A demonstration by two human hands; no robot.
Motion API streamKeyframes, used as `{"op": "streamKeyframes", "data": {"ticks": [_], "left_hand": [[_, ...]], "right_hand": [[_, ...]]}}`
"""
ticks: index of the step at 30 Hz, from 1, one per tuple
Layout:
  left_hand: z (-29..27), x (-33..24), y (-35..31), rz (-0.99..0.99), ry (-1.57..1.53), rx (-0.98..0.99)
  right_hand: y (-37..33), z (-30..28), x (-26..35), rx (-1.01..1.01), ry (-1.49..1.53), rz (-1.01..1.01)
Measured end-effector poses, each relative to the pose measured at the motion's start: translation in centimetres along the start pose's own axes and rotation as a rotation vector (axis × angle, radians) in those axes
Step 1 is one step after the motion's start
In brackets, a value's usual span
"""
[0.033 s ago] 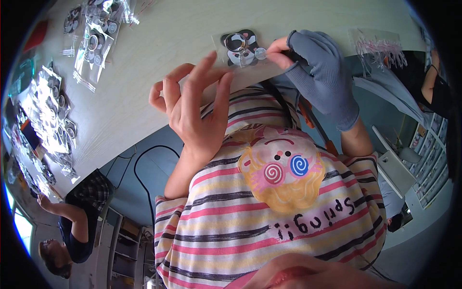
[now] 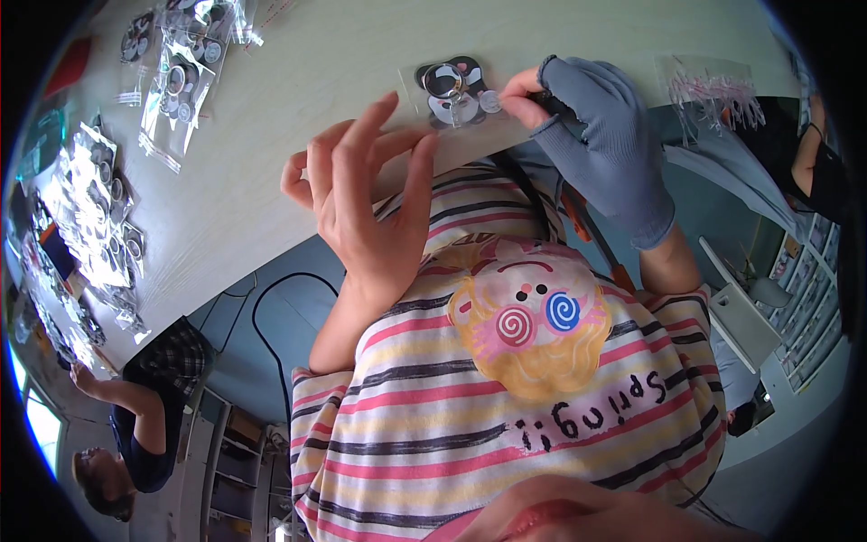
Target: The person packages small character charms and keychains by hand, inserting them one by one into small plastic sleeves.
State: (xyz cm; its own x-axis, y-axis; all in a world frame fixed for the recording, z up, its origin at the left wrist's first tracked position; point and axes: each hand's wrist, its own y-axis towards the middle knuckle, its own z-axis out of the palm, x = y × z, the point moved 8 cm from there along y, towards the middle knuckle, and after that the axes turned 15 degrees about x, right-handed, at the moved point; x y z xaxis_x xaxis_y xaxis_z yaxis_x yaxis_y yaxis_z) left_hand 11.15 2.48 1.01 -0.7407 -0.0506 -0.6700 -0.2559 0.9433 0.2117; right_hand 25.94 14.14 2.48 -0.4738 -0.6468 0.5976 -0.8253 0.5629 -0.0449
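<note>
A black-and-white panda-shaped keychain (image 2: 470, 70) with a metal split ring lies flat on the table, in or on a clear plastic bag (image 2: 415, 98). A small clear round disc (image 2: 489, 101) sits at its right side. My right hand (image 2: 601, 135), in a grey glove with bare fingertips, pinches at the disc's edge between thumb and forefinger. Something dark shows inside that palm, too hidden to name. To the left, my bare left hand (image 2: 361, 203) hovers at the table edge with its fingers spread and nothing in them, close to the bag.
Bagged keychains (image 2: 176, 104) lie at the far left, and a large glossy pile of them (image 2: 99, 217) covers the table's left side. At the right edge is a clear bag with thin pinkish strands (image 2: 713, 88). Another person (image 2: 144, 425) is at the lower left.
My left fingers have drawn slightly left, away from the bag. The keychain and its bag have shifted a touch to the right. My right hand keeps its pinch.
</note>
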Motion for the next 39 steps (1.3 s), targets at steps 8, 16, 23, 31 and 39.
{"op": "streamKeyframes", "data": {"ticks": [8, 16, 23, 31, 39], "left_hand": [[0.3, 0.5, 0.7, -0.072, -0.049, 0.063], [0.0, 0.7, 0.9, -0.139, -0.068, 0.062], [0.0, 0.5, 1.1, -0.123, -0.104, 0.079], [0.0, 0.1, 1.3, -0.086, -0.109, 0.093], [0.0, 0.0, 1.7, -0.077, -0.095, 0.092]], "right_hand": [[-0.1, 0.0, 0.2, -0.017, 0.019, 0.068], [-0.1, 0.2, 0.7, 0.019, -0.108, 0.003], [0.6, -0.4, 0.3, 0.032, -0.029, 0.023], [0.8, -0.4, 0.1, 0.021, -0.078, 0.048], [1.2, -0.1, -0.6, 0.069, -0.042, 0.153]]}}
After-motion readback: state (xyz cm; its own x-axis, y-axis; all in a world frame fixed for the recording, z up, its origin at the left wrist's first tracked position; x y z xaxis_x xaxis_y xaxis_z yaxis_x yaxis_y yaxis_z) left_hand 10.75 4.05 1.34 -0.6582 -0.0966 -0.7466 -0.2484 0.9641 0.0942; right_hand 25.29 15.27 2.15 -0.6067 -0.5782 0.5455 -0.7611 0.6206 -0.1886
